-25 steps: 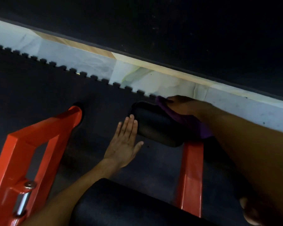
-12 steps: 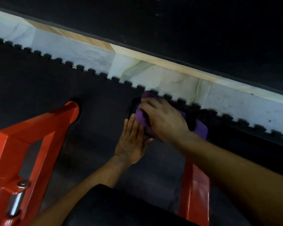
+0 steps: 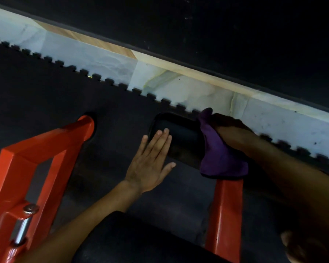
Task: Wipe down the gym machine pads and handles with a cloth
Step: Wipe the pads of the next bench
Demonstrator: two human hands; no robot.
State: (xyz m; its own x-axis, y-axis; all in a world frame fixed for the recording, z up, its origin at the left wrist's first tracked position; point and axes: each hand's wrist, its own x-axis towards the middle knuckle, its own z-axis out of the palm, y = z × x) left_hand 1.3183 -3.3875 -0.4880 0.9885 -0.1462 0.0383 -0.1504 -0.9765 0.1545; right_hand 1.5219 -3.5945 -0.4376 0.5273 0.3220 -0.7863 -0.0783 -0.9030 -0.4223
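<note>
Purple cloth point(image 3: 219, 158) now back at right end of left-right roller pad point(image 3: 180, 143), gripped by right hand point(image 3: 230, 128); left hand point(image 3: 150, 162) flat

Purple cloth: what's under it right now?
The purple cloth drapes over the right end of the black roller pad, gripped by the right hand. The pad surface beneath is hidden.

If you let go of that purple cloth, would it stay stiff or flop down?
Probably flop: the purple cloth already drapes and folds over the end of the black pad where the right hand holds it. It looks thin, so likely light, and would slide off rather than roll.
</note>
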